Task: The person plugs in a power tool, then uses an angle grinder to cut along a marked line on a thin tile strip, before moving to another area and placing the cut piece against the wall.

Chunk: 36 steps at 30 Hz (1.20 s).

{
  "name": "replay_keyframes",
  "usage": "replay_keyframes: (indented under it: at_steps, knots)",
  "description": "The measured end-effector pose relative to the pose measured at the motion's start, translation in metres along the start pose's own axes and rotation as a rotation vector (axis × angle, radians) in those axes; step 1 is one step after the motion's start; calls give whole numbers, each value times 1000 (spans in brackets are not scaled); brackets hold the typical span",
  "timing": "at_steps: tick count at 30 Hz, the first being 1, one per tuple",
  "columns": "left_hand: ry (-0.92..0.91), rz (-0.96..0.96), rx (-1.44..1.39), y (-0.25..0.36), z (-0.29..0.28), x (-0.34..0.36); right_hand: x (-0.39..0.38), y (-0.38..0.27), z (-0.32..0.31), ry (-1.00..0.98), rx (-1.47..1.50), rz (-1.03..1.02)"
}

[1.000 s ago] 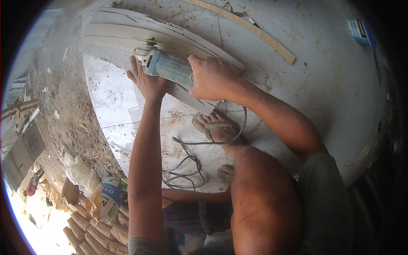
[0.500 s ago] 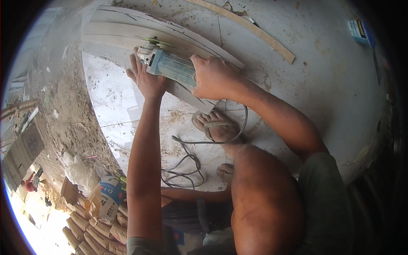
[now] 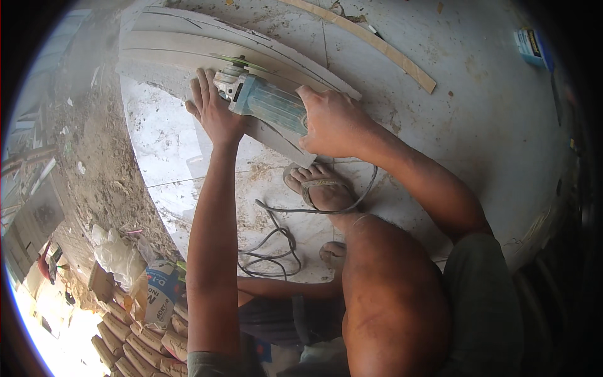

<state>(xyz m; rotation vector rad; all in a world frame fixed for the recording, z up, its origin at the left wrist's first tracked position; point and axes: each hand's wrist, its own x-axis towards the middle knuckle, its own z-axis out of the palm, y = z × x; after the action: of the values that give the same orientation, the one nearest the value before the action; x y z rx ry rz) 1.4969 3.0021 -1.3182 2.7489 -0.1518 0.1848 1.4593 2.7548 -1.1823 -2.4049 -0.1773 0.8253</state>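
Head view shows the grinder (image 3: 273, 105) between 2 hands (image 3: 334, 122).

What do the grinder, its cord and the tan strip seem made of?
Grinder body: dusty teal, probably plastic, by its ridges; greyish head, likely metal, with dull shine. Cord: matt, dark rubber or plastic, by its supple loops. Strip: matt tan, flat; wood or cardboard, unclear.

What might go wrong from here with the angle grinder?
The left grip rests close beside the angle grinder; if the tool kicks, the disc might reach it. The power cord crosses the foot, so a step might snag it. The toes are bare in a flip-flop next to the grey board, so flying bits might strike them.
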Motion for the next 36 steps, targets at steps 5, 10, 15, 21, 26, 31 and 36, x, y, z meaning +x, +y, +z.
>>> replay_keyframes:
  at_steps: [5, 10, 15, 21, 26, 31, 36]
  knots:
    - [19, -5, -13, -1, 0, -1, -3, -4, -5, -45, 4, 26]
    - [9, -10, -1, 2, 3, -1, 5, -1, 1, -21, 1, -4]
    - [6, 1, 25, -3, 2, -1, 12, -3, 5, 6, -9, -31]
    - [11, 8, 9, -1, 2, 0, 8, -2, 1, -20, 29, -33]
    - [55, 27, -19, 4, 0, -2, 2, 5, 1, 3, 25, -32]
    - [61, 23, -52, 3, -2, -1, -1, 10, 2, -38, -16, -3]
    - [24, 17, -29, 3, -1, 0, -11, 18, 2, -17, -22, -8]
